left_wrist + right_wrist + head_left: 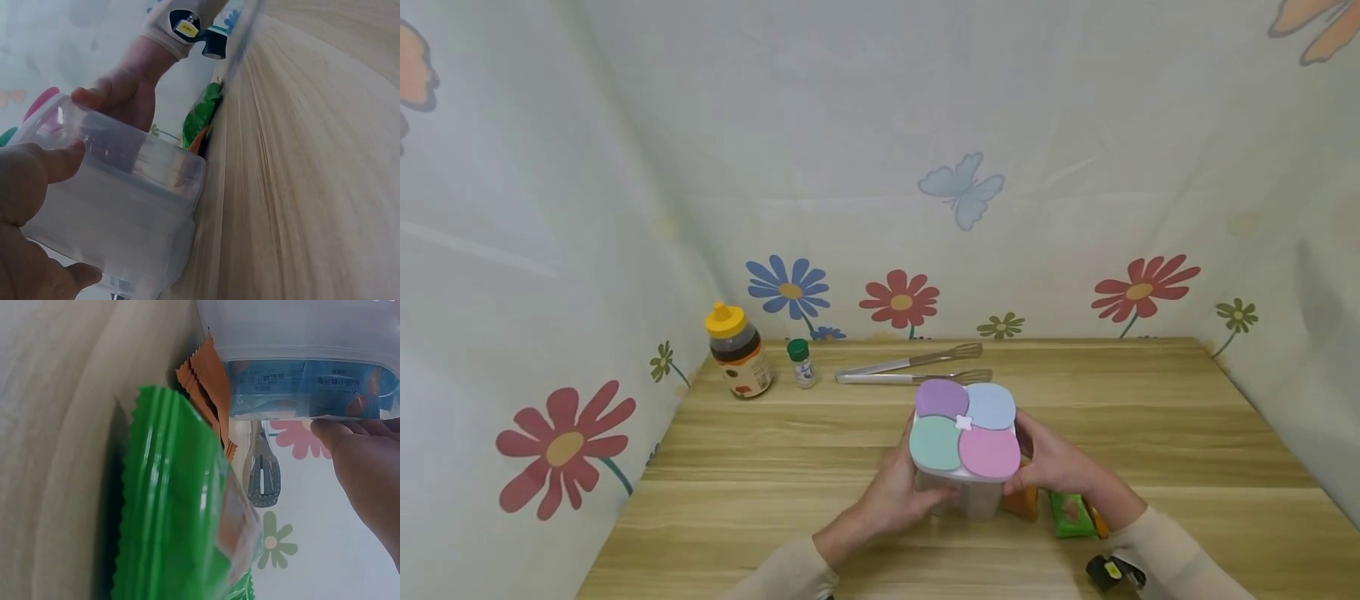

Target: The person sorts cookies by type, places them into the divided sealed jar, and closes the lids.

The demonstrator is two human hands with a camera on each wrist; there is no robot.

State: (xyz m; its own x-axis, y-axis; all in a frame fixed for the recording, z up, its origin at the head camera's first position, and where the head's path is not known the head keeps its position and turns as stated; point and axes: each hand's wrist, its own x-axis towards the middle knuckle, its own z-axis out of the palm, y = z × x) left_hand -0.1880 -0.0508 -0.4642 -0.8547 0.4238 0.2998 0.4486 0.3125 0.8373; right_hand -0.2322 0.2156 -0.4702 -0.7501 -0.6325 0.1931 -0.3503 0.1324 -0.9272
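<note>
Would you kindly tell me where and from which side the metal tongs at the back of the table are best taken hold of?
Probably by the joined end of the tongs, the narrow tip pointing left toward the small green-capped bottle. They lie flat, both arms converging there, so fingers coming from above and in front could pinch across them; the splayed heads at the right look wider and harder to close on.

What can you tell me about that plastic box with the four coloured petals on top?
The container is a clear, frosted-looking plastic tub with rounded corners. Its white lid carries four petal-shaped flaps, purple, blue, green and pink, around a small white centre piece. All flaps lie closed. It stands upright near the front of the wooden table. The left hand and right hand grip its sides. Blue-printed packets show through its wall in the right wrist view.
</note>
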